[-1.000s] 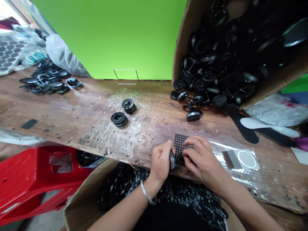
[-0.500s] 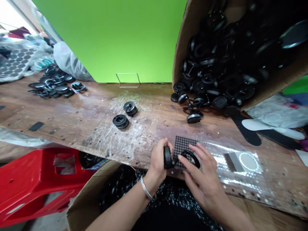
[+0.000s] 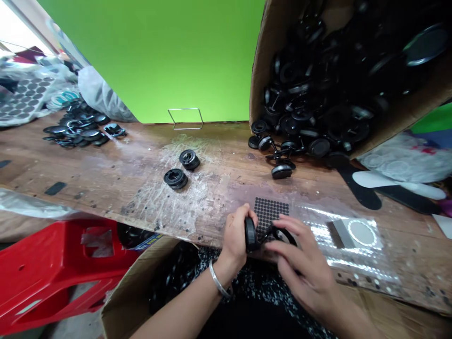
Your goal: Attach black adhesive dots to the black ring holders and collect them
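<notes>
My left hand point(image 3: 236, 233), with a silver bangle at its wrist, is closed around the ribbed round base point(image 3: 250, 234) of a black plastic holder near the table's front edge. A black ring point(image 3: 287, 235) sticks out from the base to the right on a short joint. My right hand point(image 3: 303, 254) has its fingers bent around this ring, partly covering it; the fingertips' exact contact is hard to see. Just behind the holder lies a sheet of small black round stickers point(image 3: 270, 209). Two round black parts, a nearer one point(image 3: 175, 179) and a farther one point(image 3: 189, 159), sit on the table to the left.
A cardboard box point(image 3: 256, 70) on its side spills black disc-ended parts at the right. Other black parts point(image 3: 83, 127) are heaped at the left. Behind stands a green panel point(image 3: 158, 56). A small grey block point(image 3: 342, 234) lies at right. A red stool point(image 3: 52, 263) stands lower left.
The right hand's fingers have bent and drawn closer around the ring. The left hand has shifted slightly right with the base. The view has moved a little.
</notes>
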A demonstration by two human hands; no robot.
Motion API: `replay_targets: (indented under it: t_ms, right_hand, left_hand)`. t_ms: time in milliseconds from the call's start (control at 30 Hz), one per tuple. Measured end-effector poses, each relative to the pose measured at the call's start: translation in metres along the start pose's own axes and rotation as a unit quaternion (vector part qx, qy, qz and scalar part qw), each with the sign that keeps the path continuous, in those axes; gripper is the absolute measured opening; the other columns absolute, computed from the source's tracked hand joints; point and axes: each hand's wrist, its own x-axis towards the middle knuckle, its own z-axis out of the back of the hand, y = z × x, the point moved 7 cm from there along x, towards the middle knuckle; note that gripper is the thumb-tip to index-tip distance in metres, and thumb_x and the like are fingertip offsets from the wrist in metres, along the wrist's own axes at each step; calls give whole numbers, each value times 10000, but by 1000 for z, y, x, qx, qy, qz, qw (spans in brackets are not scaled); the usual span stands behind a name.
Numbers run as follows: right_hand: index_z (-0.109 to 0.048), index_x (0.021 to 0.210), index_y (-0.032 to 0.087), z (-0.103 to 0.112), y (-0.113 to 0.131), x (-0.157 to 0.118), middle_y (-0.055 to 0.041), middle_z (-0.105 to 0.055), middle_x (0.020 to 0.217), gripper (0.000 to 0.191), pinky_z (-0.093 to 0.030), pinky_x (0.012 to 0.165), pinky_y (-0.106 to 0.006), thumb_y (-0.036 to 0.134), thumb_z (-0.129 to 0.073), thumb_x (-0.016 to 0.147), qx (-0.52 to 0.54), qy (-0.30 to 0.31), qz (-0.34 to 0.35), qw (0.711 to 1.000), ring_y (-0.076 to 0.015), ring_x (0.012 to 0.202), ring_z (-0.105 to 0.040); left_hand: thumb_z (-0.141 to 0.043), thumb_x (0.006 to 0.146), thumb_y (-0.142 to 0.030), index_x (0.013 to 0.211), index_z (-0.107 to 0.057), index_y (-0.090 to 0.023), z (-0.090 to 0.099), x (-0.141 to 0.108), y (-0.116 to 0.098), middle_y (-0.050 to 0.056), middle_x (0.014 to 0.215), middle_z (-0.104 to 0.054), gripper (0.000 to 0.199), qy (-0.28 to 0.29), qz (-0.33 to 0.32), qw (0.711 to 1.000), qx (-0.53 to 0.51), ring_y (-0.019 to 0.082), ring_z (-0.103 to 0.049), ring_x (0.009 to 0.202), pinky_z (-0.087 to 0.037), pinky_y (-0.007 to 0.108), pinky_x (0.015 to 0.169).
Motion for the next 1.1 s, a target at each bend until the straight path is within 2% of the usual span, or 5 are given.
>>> replay_targets:
  t_ms: [233, 400, 533, 800, 1100]
  right_hand:
    - [-644, 1116, 215, 4, -36, -10, -71, -674, 1072, 209, -548, 846, -347, 233, -555, 927, 39, -29, -138, 989, -201, 968, -654]
    - [-706, 891, 185, 19, -62, -11, -38, -705, 801, 261, -532, 532, -257, 397, -558, 924, 104, -33, -319, 941, -146, 569, -656]
    - [-700, 830, 171, 25, -82, -6, -41, -707, 741, 403, -536, 497, -266, 529, -531, 903, 197, 1, -388, 900, -152, 514, -648]
    - [-647, 875, 195, -13, -83, -15, -55, -652, 888, 165, -516, 705, -313, 223, -487, 905, -11, 137, -217, 967, -189, 804, -642]
    - [-540, 747, 183, -42, -79, -14, -49, -557, 814, 144, -450, 728, -336, 89, -482, 838, -156, 162, -137, 965, -206, 801, -535]
  left_hand:
    - [-414, 897, -465, 542, -497, -187, -3, 2, 7, -21, 506, -421, 459, 29, 22, 999, -38, 104, -385, 445, -347, 240, 453]
    - [-632, 849, -394, 1217, -593, -245, -17, -18, -33, 91, 1211, -593, 398, 195, -190, 952, 137, 232, -556, 1118, -429, 353, 996]
    - [-777, 727, -232, 1229, -573, -256, -17, -29, -52, 103, 1299, -525, 543, 256, -316, 872, 274, 274, -453, 1264, -326, 417, 1108]
    - [-642, 839, -431, 914, -436, -222, 31, 0, -15, -27, 662, -575, 303, 92, -34, 994, 38, 137, -561, 572, -450, 234, 516]
    - [-539, 852, -637, 752, -547, -139, 27, -6, 21, 25, 641, -584, 509, 83, 167, 971, -148, 76, -516, 479, -325, 141, 361]
